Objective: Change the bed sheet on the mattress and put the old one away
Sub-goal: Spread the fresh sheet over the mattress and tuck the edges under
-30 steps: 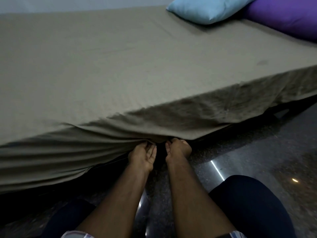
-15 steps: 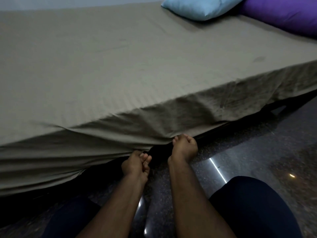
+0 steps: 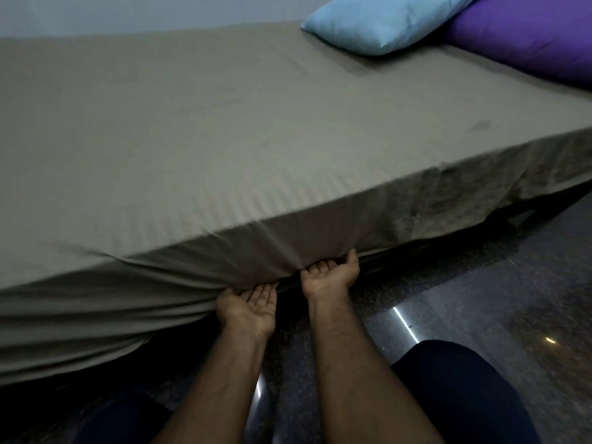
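- The bed sheet (image 3: 224,149) is a dull olive-grey with faint woven stripes, and it lies smooth and flat across the whole top of the mattress (image 3: 480,200).
- Down the near side of the mattress the sheet hangs as a skirt; it is stretched into long folds that run in toward my hands, and further to the right it looks rumpled and darker.
- A small dark spot shows on the sheet's top near the right edge.
- My left hand (image 3: 248,307) is palm up under the sheet's lower edge, its fingers straight and their tips going under the fabric.
- My right hand (image 3: 330,274) is just beside it, also palm up, its fingers curled up around the gathered hem and gripping it.
- Both hands sit at the bottom edge of the mattress side, near the middle of the view, with the dark gap under the bed behind them.
- A light blue pillow (image 3: 381,22) lies at the far right end of the bed, touching a purple pillow (image 3: 528,40) beside it.
- The floor (image 3: 464,299) is dark, speckled and glossy, with a bright streak of reflected light.
- My knees in dark trousers (image 3: 464,395) are low in view.
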